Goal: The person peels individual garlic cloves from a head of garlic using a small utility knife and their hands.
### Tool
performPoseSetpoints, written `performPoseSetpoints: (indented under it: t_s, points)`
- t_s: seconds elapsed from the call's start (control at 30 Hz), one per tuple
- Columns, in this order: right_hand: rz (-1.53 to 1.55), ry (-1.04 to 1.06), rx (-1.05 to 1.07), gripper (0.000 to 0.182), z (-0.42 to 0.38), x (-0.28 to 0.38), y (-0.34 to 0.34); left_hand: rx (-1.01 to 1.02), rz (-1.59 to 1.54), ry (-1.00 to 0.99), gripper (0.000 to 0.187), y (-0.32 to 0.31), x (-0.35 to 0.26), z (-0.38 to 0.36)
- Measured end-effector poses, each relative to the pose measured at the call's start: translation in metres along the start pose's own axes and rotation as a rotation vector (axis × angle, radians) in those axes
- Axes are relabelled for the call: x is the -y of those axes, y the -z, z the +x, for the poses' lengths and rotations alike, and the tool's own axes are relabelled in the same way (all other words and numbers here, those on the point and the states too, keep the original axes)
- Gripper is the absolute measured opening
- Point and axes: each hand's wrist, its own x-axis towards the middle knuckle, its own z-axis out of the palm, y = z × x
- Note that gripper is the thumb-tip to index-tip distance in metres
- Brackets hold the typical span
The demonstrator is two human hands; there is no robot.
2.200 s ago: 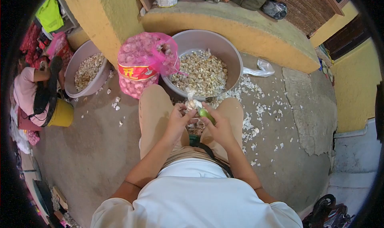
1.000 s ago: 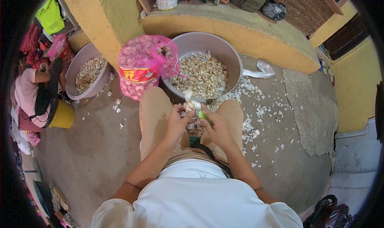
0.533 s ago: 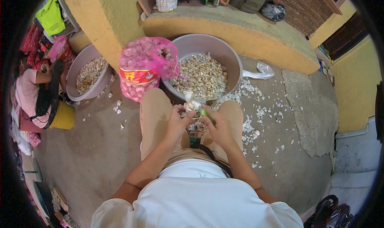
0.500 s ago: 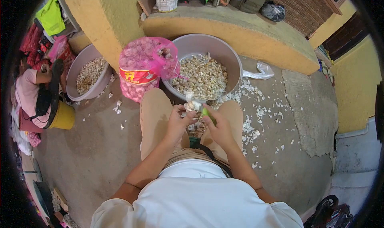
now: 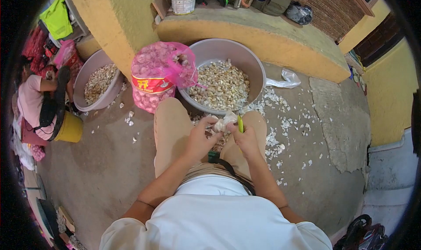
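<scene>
My left hand [image 5: 203, 138] is closed on a white garlic bulb [image 5: 224, 122] held up between my knees. Its papery skin is partly loose and its stem end points to the upper right. My right hand [image 5: 246, 140] grips a slim yellow-green tool [image 5: 240, 124], perhaps a small knife, whose blade I cannot make out. The right fingertips touch the bulb's right side as well. Just beyond my hands stands a large grey tub [image 5: 262, 77] with many separated garlic cloves [image 5: 221, 83] in it. Below the hands, skins lie in a container mostly hidden by my legs.
A pink mesh sack of garlic [image 5: 151, 74] leans against the tub's left side. Garlic skins [image 5: 274, 140] litter the floor at right. At left, a person [image 5: 35, 99] sits by a yellow bucket [image 5: 70, 127] and a second tub [image 5: 113, 92]. A low ledge [image 5: 263, 35] runs behind.
The bulb has moved slightly right and down and turned, its stem end now toward the upper right. My right hand shifted right, and the yellow-green tool now points more upright.
</scene>
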Motion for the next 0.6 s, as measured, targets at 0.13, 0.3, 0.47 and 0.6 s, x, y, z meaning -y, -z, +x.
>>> performPoseSetpoints:
  t_s: [0.13, 0.3, 0.47, 0.6]
  points:
    - [0.119, -0.037, -0.090, 0.023, 0.000, -0.001, -0.005, 0.099, 0.056, 0.028, 0.035, 0.002, -0.007, -0.003]
    - [0.105, -0.027, -0.065, 0.022, -0.002, -0.005, -0.003, 0.106, 0.185, -0.181, 0.033, -0.001, -0.004, -0.006]
    - [0.276, -0.047, -0.115, 0.021, -0.001, -0.006, -0.003, 0.140, 0.014, 0.020, 0.035, -0.001, -0.009, -0.007]
    - [0.209, -0.016, -0.123, 0.022, 0.000, -0.009, -0.001, 0.062, -0.388, 0.157, 0.036, -0.012, 0.021, -0.005]
